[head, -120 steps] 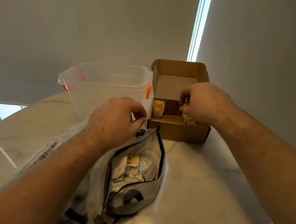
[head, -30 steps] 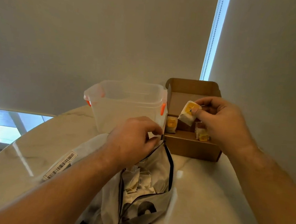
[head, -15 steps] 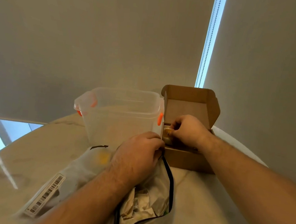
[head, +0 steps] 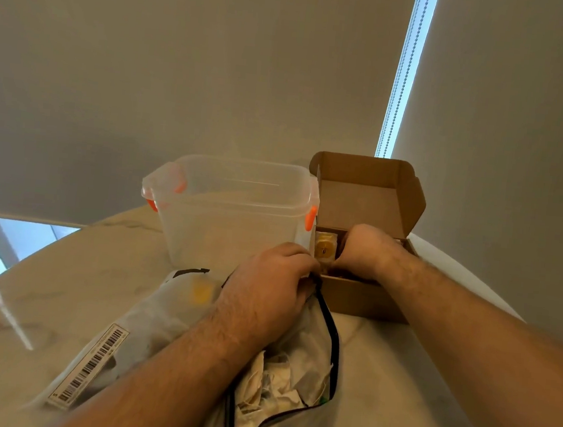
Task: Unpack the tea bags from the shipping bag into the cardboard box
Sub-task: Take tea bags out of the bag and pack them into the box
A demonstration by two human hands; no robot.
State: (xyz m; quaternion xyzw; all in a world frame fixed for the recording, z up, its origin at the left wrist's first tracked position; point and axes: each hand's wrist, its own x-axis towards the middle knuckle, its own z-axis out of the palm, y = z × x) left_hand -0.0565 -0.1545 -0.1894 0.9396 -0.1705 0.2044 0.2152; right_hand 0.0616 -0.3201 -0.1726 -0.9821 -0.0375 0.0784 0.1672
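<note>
Head: left hand (head: 265, 291) clutches shipping bag (head: 167, 316); right hand (head: 365, 252) grip unclear, box (head: 361, 300) beside tub (head: 231, 222).

Brown cardboard box (head: 364, 300), yellow-labelled tea bag (head: 325, 250), orange-clipped clear tub (head: 231, 215)

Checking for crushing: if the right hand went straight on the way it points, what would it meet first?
Probably the yellow-labelled tea bag at the left end of the cardboard box; the right hand points at it, depth unclear.

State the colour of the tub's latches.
Orange; the latches show best in the head view.
</note>
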